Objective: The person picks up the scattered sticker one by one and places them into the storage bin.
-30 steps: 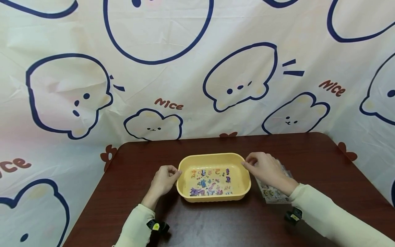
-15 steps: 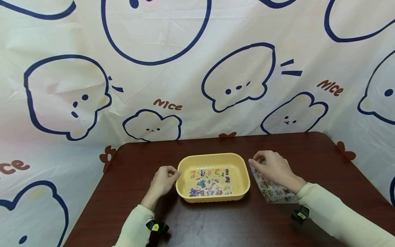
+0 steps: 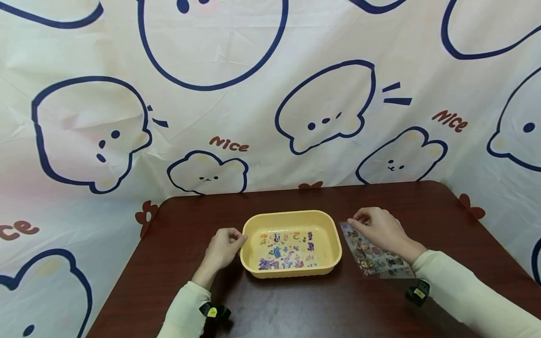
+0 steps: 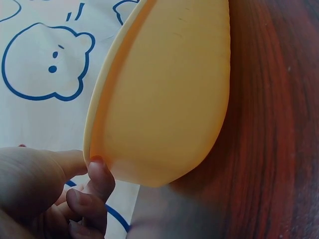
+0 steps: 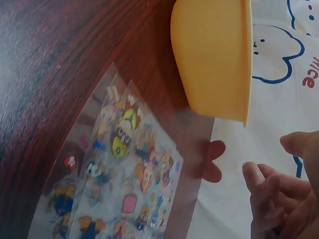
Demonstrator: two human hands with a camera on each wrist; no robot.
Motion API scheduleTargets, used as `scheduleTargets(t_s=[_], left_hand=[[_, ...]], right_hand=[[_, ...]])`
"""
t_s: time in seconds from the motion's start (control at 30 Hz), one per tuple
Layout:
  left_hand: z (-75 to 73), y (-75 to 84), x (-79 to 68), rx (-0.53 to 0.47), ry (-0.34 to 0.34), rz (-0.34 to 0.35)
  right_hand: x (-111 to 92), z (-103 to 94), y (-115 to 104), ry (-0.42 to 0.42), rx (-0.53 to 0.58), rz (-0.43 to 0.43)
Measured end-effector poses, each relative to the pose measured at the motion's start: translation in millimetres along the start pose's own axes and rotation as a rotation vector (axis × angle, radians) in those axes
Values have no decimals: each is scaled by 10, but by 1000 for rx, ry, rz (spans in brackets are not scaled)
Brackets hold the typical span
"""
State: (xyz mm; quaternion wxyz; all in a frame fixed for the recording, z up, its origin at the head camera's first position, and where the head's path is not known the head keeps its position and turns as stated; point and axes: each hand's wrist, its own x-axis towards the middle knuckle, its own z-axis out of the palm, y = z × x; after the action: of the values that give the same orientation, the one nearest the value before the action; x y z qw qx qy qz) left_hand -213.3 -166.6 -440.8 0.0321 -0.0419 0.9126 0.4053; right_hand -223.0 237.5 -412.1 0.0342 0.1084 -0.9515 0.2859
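A yellow plastic tray [image 3: 291, 271] with rounded corners stands on the table, and a sheet of colourful cartoon stickers [image 3: 287, 251] lies on its bottom. My left hand [image 3: 222, 249] pinches the tray's left rim between thumb and forefinger, with the other fingers curled below. To the right of the tray lies an overlapping stack of clear sticker sheets [image 5: 124, 169]. Above that stack is my right hand [image 3: 382, 232], its thumb and forefinger apart in the right wrist view and nothing between them. In the head view it covers part of the sheets.
The dark red-brown wooden table [image 3: 287, 314] has rounded far corners. A pale cloth [image 3: 262, 112] printed with blue-outlined cartoon animals hangs behind it and along both sides. A black wrist camera [image 3: 214, 310] is strapped on each sleeve.
My right hand has left the tray's right rim and moved right, over the sticker sheets, uncovering more of them. The left hand stays at the left rim.
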Motion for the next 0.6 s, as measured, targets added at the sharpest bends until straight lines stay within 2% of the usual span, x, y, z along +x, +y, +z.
scheduleTargets(t_s=[0.3, 0.6], left_hand=[[6, 2, 3, 5, 2, -6], [1, -3, 14, 1, -2, 0]], right_hand=[[27, -28, 136, -16, -2, -10], [81, -17, 289, -60, -41, 15]])
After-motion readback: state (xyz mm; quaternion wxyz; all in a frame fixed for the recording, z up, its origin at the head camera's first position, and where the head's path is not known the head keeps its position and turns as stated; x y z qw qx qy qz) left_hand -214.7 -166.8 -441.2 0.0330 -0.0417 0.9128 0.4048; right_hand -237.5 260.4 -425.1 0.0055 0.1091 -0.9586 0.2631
